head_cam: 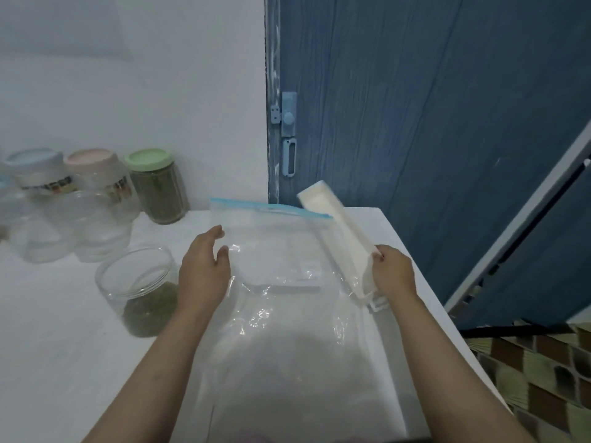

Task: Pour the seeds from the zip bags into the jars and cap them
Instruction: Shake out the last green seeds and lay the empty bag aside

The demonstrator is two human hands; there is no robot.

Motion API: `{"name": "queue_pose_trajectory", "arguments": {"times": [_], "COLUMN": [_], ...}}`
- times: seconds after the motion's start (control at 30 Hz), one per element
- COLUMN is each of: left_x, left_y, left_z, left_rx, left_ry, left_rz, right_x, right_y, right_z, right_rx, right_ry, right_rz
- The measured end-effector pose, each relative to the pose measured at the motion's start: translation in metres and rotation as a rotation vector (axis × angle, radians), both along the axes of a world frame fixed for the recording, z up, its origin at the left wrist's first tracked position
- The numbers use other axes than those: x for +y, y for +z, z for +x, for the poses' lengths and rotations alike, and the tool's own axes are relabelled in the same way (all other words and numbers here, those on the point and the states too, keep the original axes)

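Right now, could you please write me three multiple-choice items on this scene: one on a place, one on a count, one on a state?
1. Where does the uncapped jar with seeds stand?
A. left of the left hand
B. on the floor
C. on top of the zip bag

2. How many jars carry lids?
A. one
B. three
C. five

3. What is the right hand doing?
A. resting flat on the table
B. gripping a white folded piece
C. screwing on a lid

Answers: 1 A, the open jar sits on the table just left of that hand. 2 B, the blue-lidded jar, pink-lidded jar and green-lidded jar stand at the wall. 3 B, its fingers curl round the piece's lower end.
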State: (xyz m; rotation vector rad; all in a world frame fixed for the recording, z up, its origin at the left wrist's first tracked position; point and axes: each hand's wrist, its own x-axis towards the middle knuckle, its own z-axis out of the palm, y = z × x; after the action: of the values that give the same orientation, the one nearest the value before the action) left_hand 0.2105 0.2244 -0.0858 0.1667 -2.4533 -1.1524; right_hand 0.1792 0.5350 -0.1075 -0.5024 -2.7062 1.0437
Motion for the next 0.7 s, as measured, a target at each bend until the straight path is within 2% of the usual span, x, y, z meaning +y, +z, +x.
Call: {"name": "queue_pose_trajectory", "arguments": {"times": [0.1,0.23,0.27,0.33,0.43,0.7], "left_x": [0.007,0.023,0.029,0.044,0.066,0.099], "left_y": [-0.003,-0.008,-0.01,-0.011,-0.014,-0.04], "left_z": [-0.005,-0.016,-0.02,-0.028,-0.034,-0.008], "left_rx": [-0.039,-0.104,-0.126,-0.189,-0.296,-0.4], "left_ry": [0.009,-0.028,-0.044,-0.087,-0.175,-0.329], "left_rz": [-0.004,0.021,0.027,0.048,0.011,-0.434], "right_x": [0.008,0.011,0.009,0.005,-0.003,-0.043], "right_y": [0.007,0.03,0.038,0.055,0.067,-0.005], "right_z": [0.014,0.031,0.035,0.042,0.048,0.07], "right_rx": [0.141,0.375,0.427,0.488,0.343,-0.11], "right_ry": [-0.11,-0.126,-0.116,-0.078,0.013,0.129], "right_rz": [0.086,0.194,0.187,0.028,-0.214,-0.035]}}
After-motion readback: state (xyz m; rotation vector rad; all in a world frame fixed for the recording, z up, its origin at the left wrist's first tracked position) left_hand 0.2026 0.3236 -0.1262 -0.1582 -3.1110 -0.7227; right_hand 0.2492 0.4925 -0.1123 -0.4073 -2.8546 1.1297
